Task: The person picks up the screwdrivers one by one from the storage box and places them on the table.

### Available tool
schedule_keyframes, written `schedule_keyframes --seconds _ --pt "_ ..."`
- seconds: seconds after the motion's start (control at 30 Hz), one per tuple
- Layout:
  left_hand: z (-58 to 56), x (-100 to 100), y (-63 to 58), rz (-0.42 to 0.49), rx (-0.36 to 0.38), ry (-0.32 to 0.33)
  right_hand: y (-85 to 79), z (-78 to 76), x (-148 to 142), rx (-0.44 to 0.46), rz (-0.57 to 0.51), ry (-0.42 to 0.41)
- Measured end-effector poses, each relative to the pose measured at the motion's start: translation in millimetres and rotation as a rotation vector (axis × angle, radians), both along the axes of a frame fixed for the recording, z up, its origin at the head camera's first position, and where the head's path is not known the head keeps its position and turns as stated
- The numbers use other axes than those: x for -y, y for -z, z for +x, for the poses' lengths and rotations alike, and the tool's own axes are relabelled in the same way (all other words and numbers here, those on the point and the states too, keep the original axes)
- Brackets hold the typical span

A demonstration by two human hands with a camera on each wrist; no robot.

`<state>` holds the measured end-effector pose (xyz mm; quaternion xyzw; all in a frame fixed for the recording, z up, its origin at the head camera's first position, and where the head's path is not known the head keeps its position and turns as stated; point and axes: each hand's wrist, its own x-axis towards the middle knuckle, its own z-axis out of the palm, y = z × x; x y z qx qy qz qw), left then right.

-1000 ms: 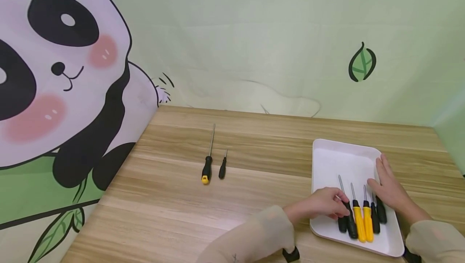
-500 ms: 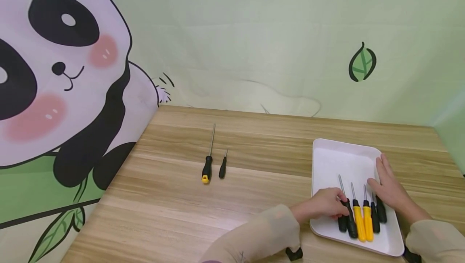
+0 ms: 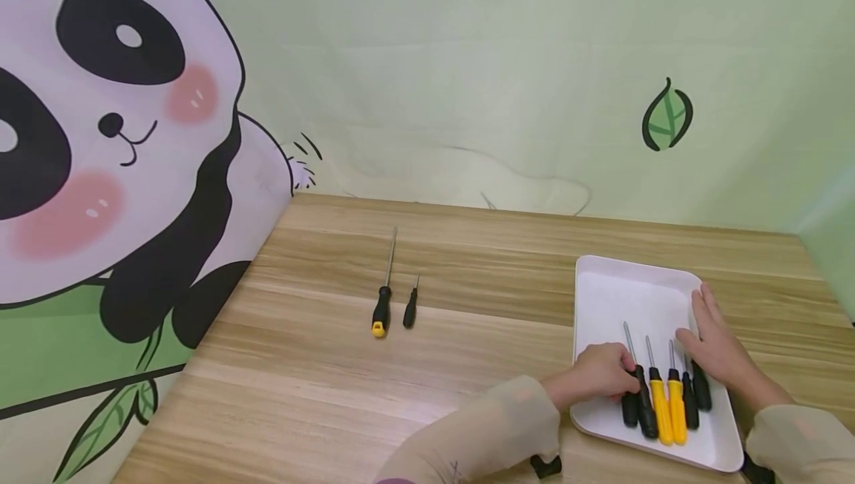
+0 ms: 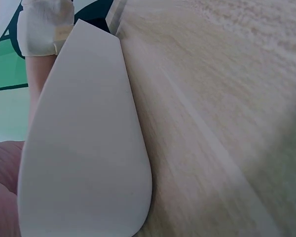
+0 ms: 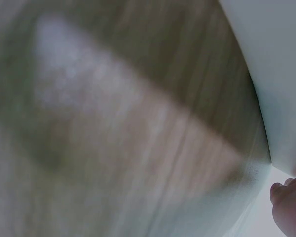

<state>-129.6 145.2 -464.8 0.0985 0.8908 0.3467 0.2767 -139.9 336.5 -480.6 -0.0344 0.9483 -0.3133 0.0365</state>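
A white tray (image 3: 628, 291) on the table carries a row of screwdrivers. My left hand (image 3: 603, 371) reaches over its left side, fingers curled at the leftmost black screwdriver (image 3: 630, 411), and pinches its upper handle; the fingertips are partly hidden. Beside it lie another black-handled screwdriver (image 3: 646, 417), two yellow-handled ones, the nearer a yellow screwdriver (image 3: 660, 411), and more black handles at the right. My right hand (image 3: 721, 347) rests on the tray's right rim, fingers extended, thumb reaching inside. The left wrist view is filled by the tray's outer wall (image 4: 89, 138).
Left of the tray, a long black-and-yellow screwdriver (image 3: 381, 309) and a short black screwdriver (image 3: 410, 309) lie side by side on the wooden table (image 3: 481, 269). Behind the table stands a pale green backdrop (image 3: 467, 83) printed with a panda and leaves.
My left hand and sleeve have shifted slightly to the right, closer over the leftmost black handles. The right hand, tray and screwdrivers stay where they were.
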Motion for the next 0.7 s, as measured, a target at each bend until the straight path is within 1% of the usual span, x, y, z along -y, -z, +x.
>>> schedule_keyframes --seconds 0.13,0.3,0.43,0.63,0.7 --pt "-0.5 -1.4 0.4 -0.048 -0.025 0.006 1.7 0.9 -1.1 -0.027 -0.016 -0.008" --pt "-1.6 -1.7 0.4 -0.081 -0.059 0.017 2.7 0.9 -2.6 -0.062 -0.036 -0.022" --pt "-0.9 -1.7 -1.4 -0.101 -0.064 0.023 2.5 0.5 -2.4 -0.06 -0.033 -0.018" --pt "-0.5 -3.1 -0.5 -0.16 -0.121 0.053 2.0 0.3 -1.4 -0.046 -0.028 -0.011" --pt "-0.6 -4.1 0.3 -0.176 -0.13 0.058 1.9 0.2 -1.3 -0.041 -0.026 -0.009"
